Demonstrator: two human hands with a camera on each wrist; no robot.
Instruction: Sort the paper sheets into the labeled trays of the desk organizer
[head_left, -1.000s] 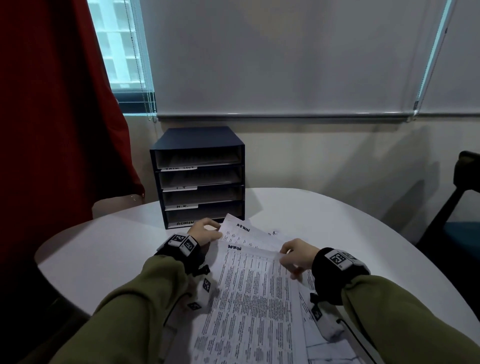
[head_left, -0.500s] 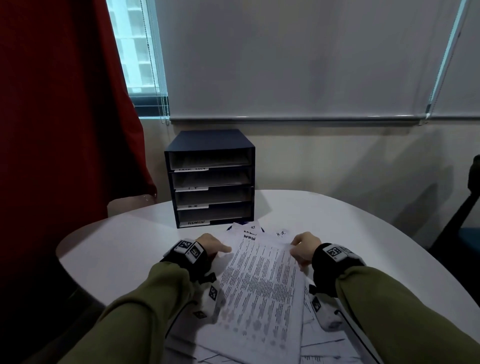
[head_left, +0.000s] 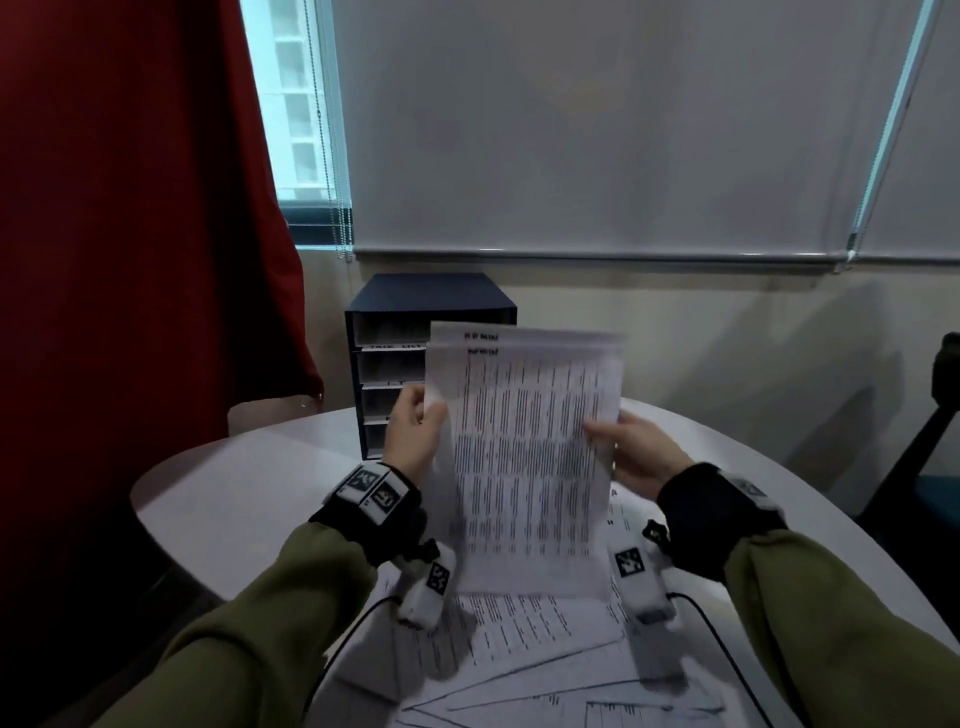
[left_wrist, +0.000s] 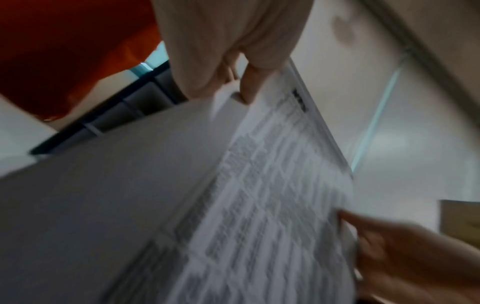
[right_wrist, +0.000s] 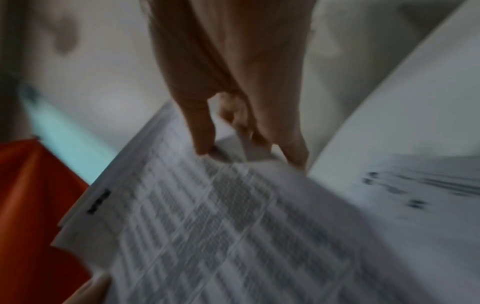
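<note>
A thin stack of white printed paper sheets (head_left: 524, 457), covered in blurred columns of dark text, is held upright above the round white table (head_left: 249, 499), with its lower edge just over the loose sheets below. At least two sheets are seen in the stack: a second top edge with a short dark heading stands slightly above the front one.

The stack's left edge is pinched by the left hand (head_left: 415, 436); in the left wrist view the thumb and fingers (left_wrist: 249, 86) are pressed together on the paper margin. The right edge is pinched by the right hand (head_left: 634, 457), thumb on the printed face; in the right wrist view the fingers (right_wrist: 202, 131) are seen closed onto the sheet edge, the rest curled behind it. Both wrist views are blurred.

The dark blue four-tray desk organizer (head_left: 431, 296) stands at the far side of the table, behind the held stack, which covers its right half. White label strips are seen on the tray fronts; the lettering cannot be read. Paper lies in the top tray; the contents of the lower trays cannot be told.

More white printed sheets (head_left: 530, 649) lie fanned and overlapping on the near table edge, under both forearms. Bare table surface is seen to the left of the organizer and to the right of the right hand. A red curtain (head_left: 130, 234) hangs at the left, close to the table edge; a dark chair (head_left: 935, 441) stands at the right.
</note>
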